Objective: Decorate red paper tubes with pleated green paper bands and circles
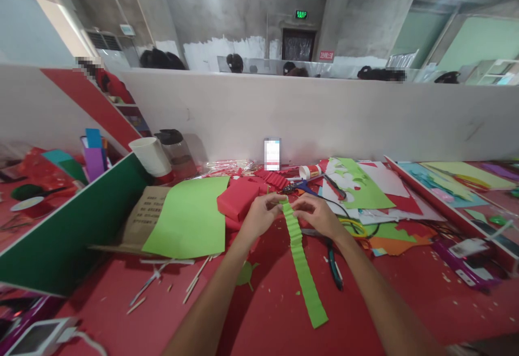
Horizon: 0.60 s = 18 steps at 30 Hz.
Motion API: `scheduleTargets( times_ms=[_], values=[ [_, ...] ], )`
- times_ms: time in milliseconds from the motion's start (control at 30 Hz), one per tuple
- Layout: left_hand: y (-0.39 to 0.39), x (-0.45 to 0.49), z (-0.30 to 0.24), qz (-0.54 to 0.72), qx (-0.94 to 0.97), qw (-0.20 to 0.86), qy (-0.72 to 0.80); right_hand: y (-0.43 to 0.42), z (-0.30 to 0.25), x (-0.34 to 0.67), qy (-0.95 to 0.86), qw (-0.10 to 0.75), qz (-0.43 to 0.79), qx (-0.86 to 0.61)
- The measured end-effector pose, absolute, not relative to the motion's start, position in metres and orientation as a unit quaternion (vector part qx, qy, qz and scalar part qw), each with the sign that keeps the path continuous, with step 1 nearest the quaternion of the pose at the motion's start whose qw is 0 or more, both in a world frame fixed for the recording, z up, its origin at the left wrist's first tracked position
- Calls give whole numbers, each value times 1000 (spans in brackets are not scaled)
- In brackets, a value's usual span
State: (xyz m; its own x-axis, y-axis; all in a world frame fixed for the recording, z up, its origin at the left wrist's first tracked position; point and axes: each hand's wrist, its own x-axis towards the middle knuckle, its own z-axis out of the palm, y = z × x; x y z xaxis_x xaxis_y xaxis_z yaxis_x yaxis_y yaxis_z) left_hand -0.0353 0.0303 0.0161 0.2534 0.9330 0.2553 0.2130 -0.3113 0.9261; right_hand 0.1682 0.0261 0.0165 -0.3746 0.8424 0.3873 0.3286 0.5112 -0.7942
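Observation:
A long green paper strip [302, 267], creased in small pleats, runs from my fingers down the red table toward me. My left hand [263, 212] pinches its far end between thumb and fingers. My right hand [314, 212] is closed on the strip's right edge, close to the left hand. Behind my left hand sits a red paper-covered box [238, 199]. Under my right wrist lie dark-handled pliers [334, 267], partly covered by the arm. A green paper cutout [245, 275] lies beside my left forearm.
To the left are a green paper sheet [194, 218], brown cardboard [140, 218], a white cup [148, 156] and thin wooden sticks [197, 279]. A phone [272, 154] leans on the partition [227, 112]. Cut paper [365, 185] and yellow-handled scissors [352, 228] lie right. People's heads show beyond.

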Motion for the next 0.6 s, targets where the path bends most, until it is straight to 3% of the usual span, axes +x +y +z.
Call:
scheduleTargets(
  times_ms=[600],
  values=[
    [26, -35, 23, 431, 660, 445, 425, 28, 12, 167, -778, 401, 295, -383]
  ],
)
